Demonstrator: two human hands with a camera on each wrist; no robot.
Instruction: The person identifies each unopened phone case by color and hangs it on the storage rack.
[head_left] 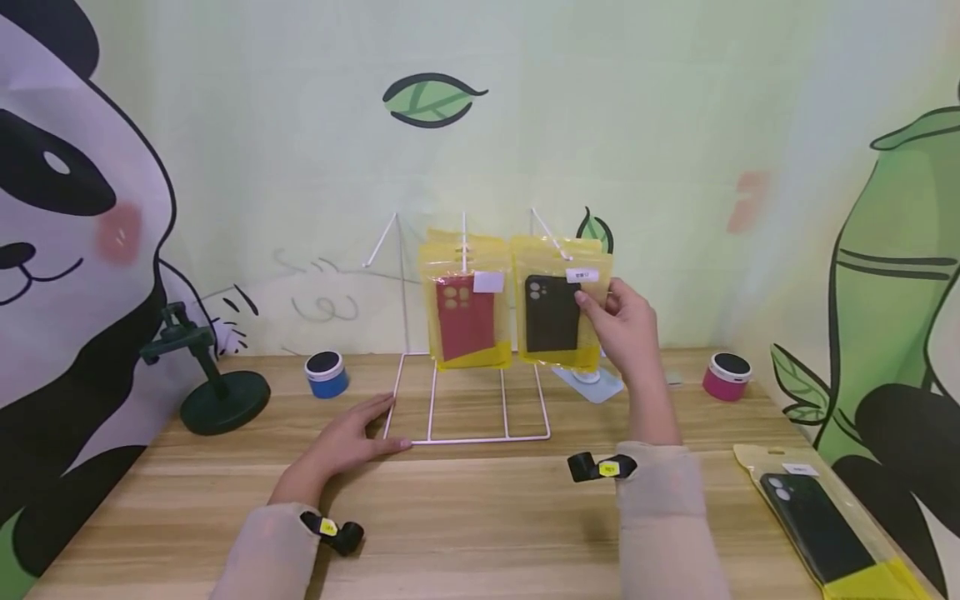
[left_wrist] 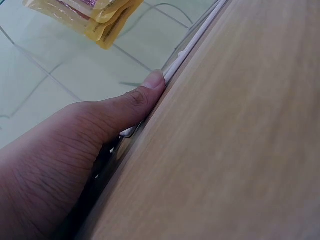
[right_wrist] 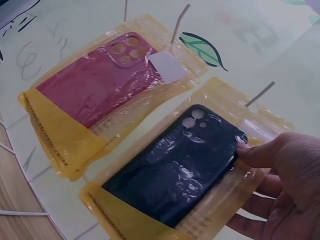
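Note:
A white wire rack (head_left: 472,440) with three prongs stands on the wooden table. My right hand (head_left: 626,329) pinches the right edge of a yellow plastic bag holding a black phone case (right_wrist: 175,160), thumb on the front. The right prong (right_wrist: 261,94) sticks out through the top of this bag. On the middle prong (head_left: 464,242) hang bags with a red phone case (head_left: 465,317) in front. Nothing hangs from the left prong (head_left: 381,239). My left hand (head_left: 348,437) rests at the rack base's front left corner, its thumb (left_wrist: 154,80) on the front wire.
At the right edge lies another bagged black phone case (head_left: 817,525). A blue round speaker (head_left: 327,375) and a pink one (head_left: 727,377) flank the rack. A dark green stand (head_left: 225,402) is at the left. Behind the right bags lies a light blue card (head_left: 592,387).

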